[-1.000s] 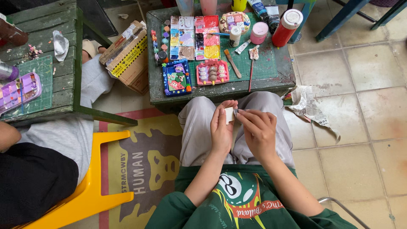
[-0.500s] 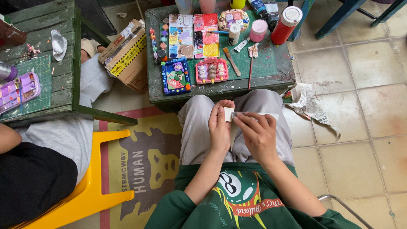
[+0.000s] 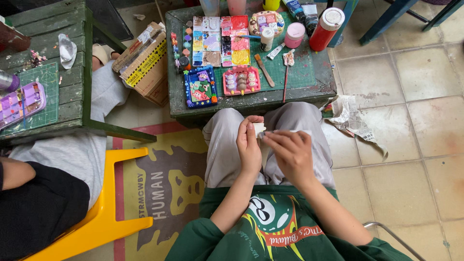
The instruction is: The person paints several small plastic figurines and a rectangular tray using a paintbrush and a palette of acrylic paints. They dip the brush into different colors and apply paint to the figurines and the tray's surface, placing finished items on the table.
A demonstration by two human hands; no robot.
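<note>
Since a second ago, both hands stay over my lap with only a slight shift; the small white flat piece (image 3: 259, 128) remains between them. My left hand (image 3: 249, 147) curls around that piece, thumb and fingers closed on its lower edge, holding it upright above my grey trousers. My right hand (image 3: 286, 151) pinches at its side with the fingertips pressed together; whether a tool sits in that pinch I cannot tell. The piece looks bare and unpainted to me, so I judge the colouring not yet begun on it. Ahead on the green wooden tabletop (image 3: 319, 87), the blue painted tray of figures (image 3: 199, 87) and the pink tray of small figures (image 3: 241, 80) look finished, beside the white paint palette with many colours (image 3: 221, 40) and a wooden-handled brush (image 3: 264, 70) lying untouched.
</note>
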